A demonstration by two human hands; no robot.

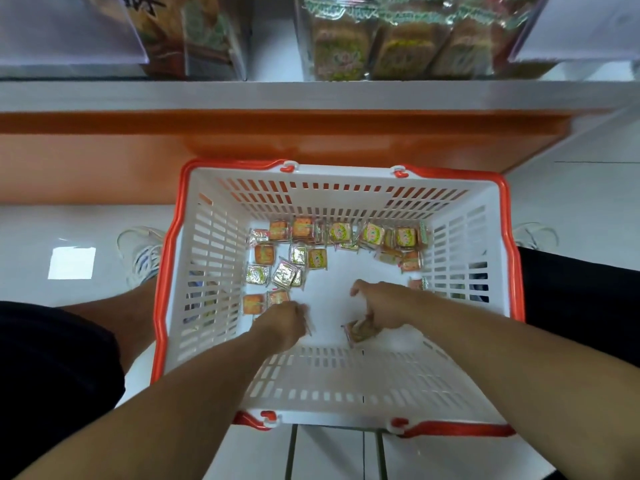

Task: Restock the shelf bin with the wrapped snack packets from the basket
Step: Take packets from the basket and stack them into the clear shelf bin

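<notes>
packets: scattered along basket far and left sides | right hand: grasping a few near front wall | left hand: grip unclear | handling: probably light, crinkly, slippery; pinch wrapper edges

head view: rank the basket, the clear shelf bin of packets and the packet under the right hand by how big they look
1. basket, largest by far
2. clear shelf bin, cropped by the frame's top, so only partly seen
3. packet under the right hand, smallest

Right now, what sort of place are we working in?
Most likely a small shop aisle: a shopping basket of wrapped snack packets on a tiled floor, below a shelf of clear bins.
</notes>
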